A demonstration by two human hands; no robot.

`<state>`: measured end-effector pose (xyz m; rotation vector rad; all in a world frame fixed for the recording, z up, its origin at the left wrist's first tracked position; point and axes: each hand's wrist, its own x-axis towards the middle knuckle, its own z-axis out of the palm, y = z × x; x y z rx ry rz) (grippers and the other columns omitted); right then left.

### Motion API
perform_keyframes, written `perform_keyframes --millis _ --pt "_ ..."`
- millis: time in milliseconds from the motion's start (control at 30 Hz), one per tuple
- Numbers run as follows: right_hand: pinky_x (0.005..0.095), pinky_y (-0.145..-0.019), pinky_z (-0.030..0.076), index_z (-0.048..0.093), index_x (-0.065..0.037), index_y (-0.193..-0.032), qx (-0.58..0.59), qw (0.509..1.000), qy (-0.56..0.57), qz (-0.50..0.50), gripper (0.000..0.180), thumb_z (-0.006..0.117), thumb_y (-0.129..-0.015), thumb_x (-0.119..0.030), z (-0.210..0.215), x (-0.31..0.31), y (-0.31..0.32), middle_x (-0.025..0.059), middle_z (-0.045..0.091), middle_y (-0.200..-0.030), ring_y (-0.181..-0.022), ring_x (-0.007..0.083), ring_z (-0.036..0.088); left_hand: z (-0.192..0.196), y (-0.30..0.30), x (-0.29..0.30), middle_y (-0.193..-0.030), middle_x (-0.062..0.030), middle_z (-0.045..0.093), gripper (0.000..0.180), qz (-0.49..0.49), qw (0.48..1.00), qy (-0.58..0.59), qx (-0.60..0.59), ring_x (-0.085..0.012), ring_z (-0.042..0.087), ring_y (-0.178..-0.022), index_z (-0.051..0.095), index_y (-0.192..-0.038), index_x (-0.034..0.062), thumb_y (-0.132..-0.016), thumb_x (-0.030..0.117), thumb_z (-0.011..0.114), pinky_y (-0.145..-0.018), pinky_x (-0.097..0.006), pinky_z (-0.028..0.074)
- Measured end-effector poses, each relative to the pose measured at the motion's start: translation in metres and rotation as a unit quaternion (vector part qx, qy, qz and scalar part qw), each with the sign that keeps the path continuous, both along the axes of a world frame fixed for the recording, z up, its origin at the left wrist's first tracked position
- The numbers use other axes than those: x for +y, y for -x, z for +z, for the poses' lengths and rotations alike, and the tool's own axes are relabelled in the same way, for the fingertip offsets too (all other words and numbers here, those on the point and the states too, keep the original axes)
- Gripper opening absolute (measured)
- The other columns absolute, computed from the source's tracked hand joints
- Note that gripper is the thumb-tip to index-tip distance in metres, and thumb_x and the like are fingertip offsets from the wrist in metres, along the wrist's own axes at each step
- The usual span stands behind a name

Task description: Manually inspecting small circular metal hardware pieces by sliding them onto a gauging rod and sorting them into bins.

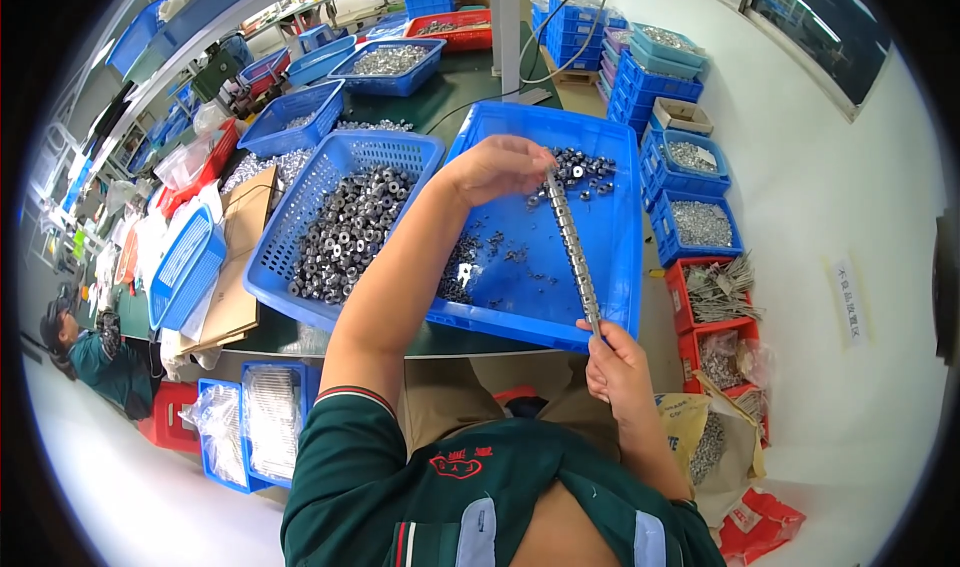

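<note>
My right hand [617, 365] pinches the lower end of a thin rod [573, 252] strung with small metal rings, slanting up over the blue tray [610, 217]. My left hand [497, 167] closes its fingertips at the rod's top end, beside loose rings [585, 172]

Blue basket of dark ring parts [345, 229] at table's left edge; stacked blue crates [655, 77] right of table; red bins [715, 292] on floor.

Two hands [500, 167], one rod [572, 252]
</note>
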<state>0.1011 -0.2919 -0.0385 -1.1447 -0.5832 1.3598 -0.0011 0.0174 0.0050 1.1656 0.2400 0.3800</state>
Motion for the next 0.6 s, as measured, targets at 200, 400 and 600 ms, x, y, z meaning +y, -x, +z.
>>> perform_keyframes --millis 200,400,600 --pt "0.0169 -0.039 0.025 0.050 -0.001 -0.119 0.004 1.000 0.002 -0.008 0.027 0.047 -0.094 -0.012 0.0003 -0.0018 0.0029 -0.0048 0.036 -0.059 -0.043 0.0012 0.029 -0.0008 -0.0031 -0.0060 -0.079 -0.0027 0.061 0.019 -0.056 0.998 -0.014 0.039 -0.0116 0.056 -0.067 0.063 -0.100 0.0021 -0.083 0.011 0.064 -0.064 -0.024 0.046" --pt "0.0177 -0.037 0.023 0.051 -0.002 -0.118 -0.006 1.000 0.001 -0.016 0.026 0.045 -0.095 -0.014 -0.0038 0.0002 0.0046 -0.0041 0.033 -0.054 -0.039 0.0025 0.029 -0.0026 -0.0017 -0.0080 -0.073 -0.0011 0.058 0.022 -0.077 0.995 -0.039 0.051 -0.0104 0.054 -0.065 0.063 -0.102 0.0033 -0.085 0.018 0.063 -0.058 -0.025 0.042" --pt "0.0179 -0.037 0.024 0.051 -0.002 -0.118 -0.015 1.000 -0.011 -0.013 0.027 0.045 -0.095 -0.014 -0.0045 0.0021 0.0029 -0.0040 0.033 -0.053 -0.039 0.0028 0.029 0.0016 -0.0008 -0.0058 -0.074 -0.0015 0.059 0.023 -0.084 0.993 -0.075 0.031 -0.0104 0.053 -0.066 0.063 -0.104 0.0036 -0.086 0.018 0.063 -0.058 -0.025 0.041"
